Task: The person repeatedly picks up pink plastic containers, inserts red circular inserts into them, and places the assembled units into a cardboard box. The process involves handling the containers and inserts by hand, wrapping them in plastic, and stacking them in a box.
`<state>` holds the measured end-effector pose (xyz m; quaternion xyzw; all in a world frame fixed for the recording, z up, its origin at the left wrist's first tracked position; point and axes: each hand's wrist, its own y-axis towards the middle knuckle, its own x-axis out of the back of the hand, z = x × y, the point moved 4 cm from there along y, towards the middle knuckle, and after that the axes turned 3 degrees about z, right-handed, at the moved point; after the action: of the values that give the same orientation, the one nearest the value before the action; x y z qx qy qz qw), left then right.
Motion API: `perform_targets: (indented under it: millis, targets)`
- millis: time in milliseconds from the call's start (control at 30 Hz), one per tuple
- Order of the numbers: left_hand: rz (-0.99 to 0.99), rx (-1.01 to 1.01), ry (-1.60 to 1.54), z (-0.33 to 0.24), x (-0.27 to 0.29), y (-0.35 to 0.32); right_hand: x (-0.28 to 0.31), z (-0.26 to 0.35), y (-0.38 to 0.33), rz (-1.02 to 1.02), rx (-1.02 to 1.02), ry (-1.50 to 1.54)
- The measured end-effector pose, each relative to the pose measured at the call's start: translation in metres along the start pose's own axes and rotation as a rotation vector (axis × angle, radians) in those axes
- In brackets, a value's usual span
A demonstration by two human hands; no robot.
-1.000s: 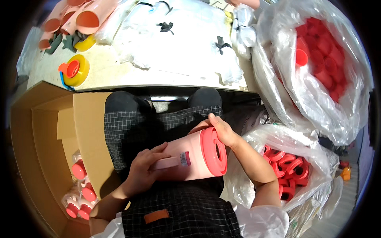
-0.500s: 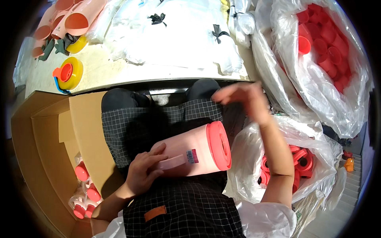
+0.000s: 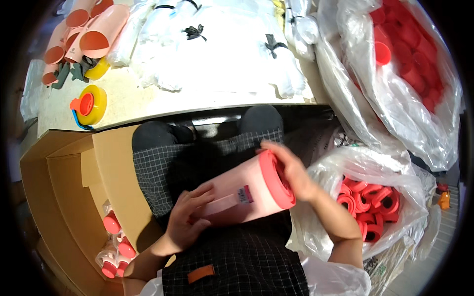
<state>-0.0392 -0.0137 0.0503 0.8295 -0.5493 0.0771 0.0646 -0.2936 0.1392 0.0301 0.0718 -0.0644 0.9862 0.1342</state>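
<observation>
Head cam, pink jug [image 3: 229, 202], axis approx. crosswise, lid [image 3: 276, 182] twd R

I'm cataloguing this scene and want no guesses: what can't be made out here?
- Head view: part of the red lid, covered by the right hand.
- Head view: much of the base of the pink jug, behind the left hand.
- Head view: print on its label, too small.
- Head view: how many bottles there are, partly screened by the cardboard flap.
- Head view: the upper bag's far side, cut off by the top edge.
</observation>
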Motion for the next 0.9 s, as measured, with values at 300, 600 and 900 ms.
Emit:
perform_targets:
  millis: [300,600,900]
  targets:
    - [-0.134,-0.500,0.397,-0.017,0.000,0.264,0.010,0.022,0.039,0.096,0.111,-0.130]
    - [-0.141,0.064,0.490,0.106,0.010,0.369,0.046,-0.023,0.099,-0.337,0.077,0.031]
    - [-0.034,0.185,-0.744,0.061,-0.018,0.273,0.055,-0.040,0.111,-0.818,0.055,0.486]
